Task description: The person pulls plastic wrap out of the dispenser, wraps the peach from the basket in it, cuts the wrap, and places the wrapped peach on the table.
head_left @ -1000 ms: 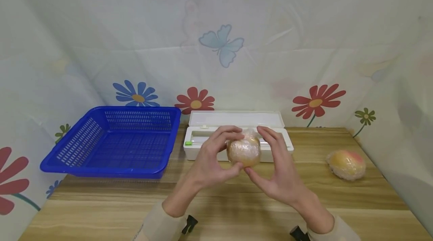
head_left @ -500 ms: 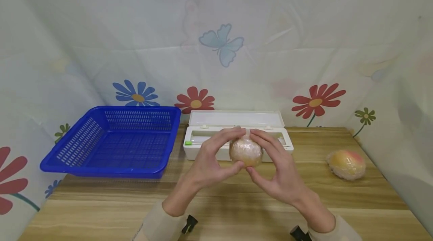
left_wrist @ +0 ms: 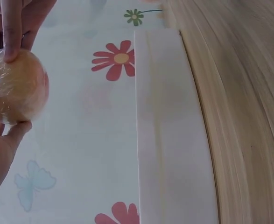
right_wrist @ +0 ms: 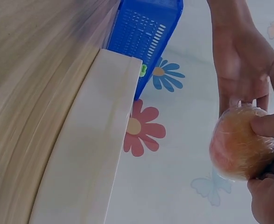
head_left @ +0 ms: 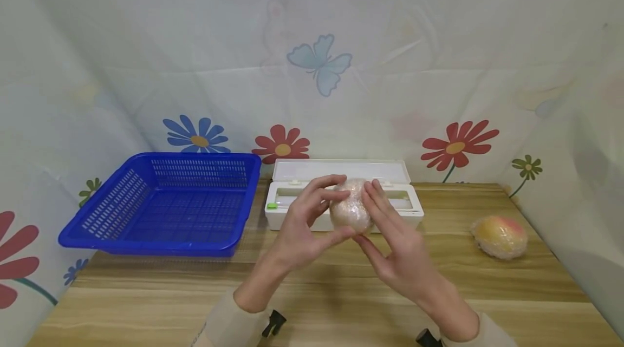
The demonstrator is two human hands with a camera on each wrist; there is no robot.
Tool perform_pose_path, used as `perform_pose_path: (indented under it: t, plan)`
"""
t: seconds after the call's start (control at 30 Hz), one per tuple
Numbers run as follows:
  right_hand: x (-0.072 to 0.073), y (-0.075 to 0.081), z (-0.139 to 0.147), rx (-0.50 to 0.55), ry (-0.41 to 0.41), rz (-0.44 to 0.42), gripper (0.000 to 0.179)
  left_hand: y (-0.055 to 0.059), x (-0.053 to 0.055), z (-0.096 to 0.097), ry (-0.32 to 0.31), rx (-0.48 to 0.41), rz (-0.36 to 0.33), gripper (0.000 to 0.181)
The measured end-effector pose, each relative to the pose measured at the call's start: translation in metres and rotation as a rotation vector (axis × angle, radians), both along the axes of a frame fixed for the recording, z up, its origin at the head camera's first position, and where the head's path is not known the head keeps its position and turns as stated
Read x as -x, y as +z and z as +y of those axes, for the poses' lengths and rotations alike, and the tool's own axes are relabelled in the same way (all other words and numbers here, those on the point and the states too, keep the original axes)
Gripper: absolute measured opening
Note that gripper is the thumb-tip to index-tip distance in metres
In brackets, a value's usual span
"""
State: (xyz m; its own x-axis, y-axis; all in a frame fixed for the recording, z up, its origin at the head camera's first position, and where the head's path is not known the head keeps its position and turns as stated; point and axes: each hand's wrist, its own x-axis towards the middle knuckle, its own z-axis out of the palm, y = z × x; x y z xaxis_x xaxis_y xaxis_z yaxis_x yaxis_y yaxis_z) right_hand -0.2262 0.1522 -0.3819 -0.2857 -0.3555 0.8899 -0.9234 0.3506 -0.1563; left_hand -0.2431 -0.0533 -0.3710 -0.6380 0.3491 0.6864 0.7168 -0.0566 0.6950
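Observation:
A round yellow-orange fruit (head_left: 352,210) with a pink blush, wrapped in shiny cling film, is held up between both hands above the table. My left hand (head_left: 299,230) grips its left side, fingers at the upper part and thumb underneath. My right hand (head_left: 402,252) holds the right side, fingers laid along the film and thumb low near the left thumb. The right wrist view shows the fruit (right_wrist: 239,142) with wrinkled film and a pink patch. In the left wrist view a finger of the right hand presses on the fruit (left_wrist: 27,88) from above.
A white cling film box (head_left: 278,221) with its lid raised and a green slider stands behind the hands. The blue plastic basket (head_left: 239,228) is at the left. Another wrapped yellow-pink fruit (head_left: 499,237) lies at the right of the wooden table (head_left: 195,293). A floral curtain surrounds the table.
The fruit has turned in the hands and sits slightly higher. The right fingers have shifted from its top to its right side; the left fingers have spread apart along the film.

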Motion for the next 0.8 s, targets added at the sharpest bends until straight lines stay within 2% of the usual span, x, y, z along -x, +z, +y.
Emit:
perform_pose_path:
  t: [0.2, 0.33, 0.4, 0.53, 0.6, 0.67, 0.73, 0.8]
  plan:
    - [-0.0002, -0.0008, -0.0013, -0.001, 0.017, 0.003, 0.058, 0.0, 0.0001, 0.0013, 0.015, -0.05, -0.018, 0.027]
    - [0.0006, 0.0011, -0.0005, 0.041, 0.007, -0.015, 0.068, -0.0006, 0.0, 0.002, 0.013, -0.092, -0.021, 0.025]
    - [0.0007, 0.0018, 0.0004, 0.072, -0.003, -0.052, 0.077, -0.0005, -0.0001, 0.0023, 0.009, -0.118, -0.039, 0.025]
    - [-0.0014, 0.0014, 0.0026, 0.104, -0.013, -0.21, 0.09, -0.0001, -0.0012, 0.0036, -0.016, -0.175, -0.095, 0.026]
    - [-0.0021, 0.0003, 0.0035, 0.111, -0.002, -0.279, 0.088, -0.0006, -0.0017, 0.0042, -0.042, -0.184, -0.122, 0.023]
    - [-0.0021, -0.0001, 0.0041, 0.119, 0.01, -0.305, 0.084, -0.0009, -0.0021, 0.0043, -0.061, -0.179, -0.139, 0.019]
    - [-0.0016, 0.0006, 0.0047, 0.131, 0.021, -0.294, 0.08, -0.0006, -0.002, 0.0035, -0.07, -0.166, -0.146, 0.019]
    - [-0.0011, 0.0022, 0.0048, 0.134, 0.035, -0.255, 0.077, 0.0009, -0.0018, 0.0016, -0.067, -0.138, -0.145, 0.029]
